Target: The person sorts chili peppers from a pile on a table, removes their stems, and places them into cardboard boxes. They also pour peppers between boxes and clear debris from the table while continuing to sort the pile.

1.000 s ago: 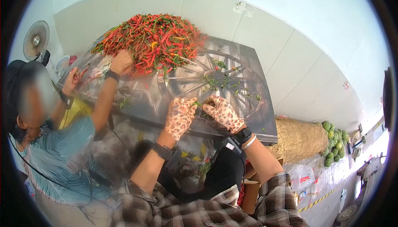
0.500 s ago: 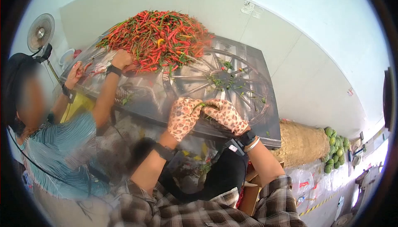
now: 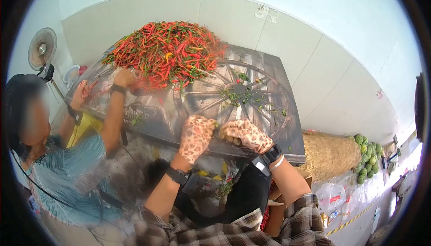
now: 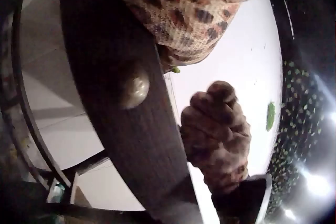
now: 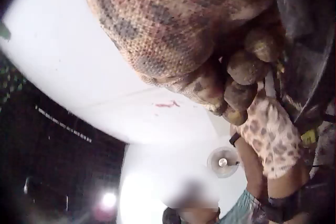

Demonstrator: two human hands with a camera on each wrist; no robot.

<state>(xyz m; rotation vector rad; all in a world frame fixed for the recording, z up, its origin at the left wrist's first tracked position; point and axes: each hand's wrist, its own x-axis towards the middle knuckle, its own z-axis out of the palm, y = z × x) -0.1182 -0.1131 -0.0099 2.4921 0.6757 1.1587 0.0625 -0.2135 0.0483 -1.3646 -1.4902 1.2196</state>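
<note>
Around the head view's centre, your left hand (image 3: 196, 137) pinches a green piece (image 4: 176, 69); your right hand (image 3: 246, 134) is curled, its grip unclear. Beyond, upper left on the counter (image 3: 269, 62), the chilli pile (image 3: 170, 55) spreads sideways, nearer your left hand.
</note>
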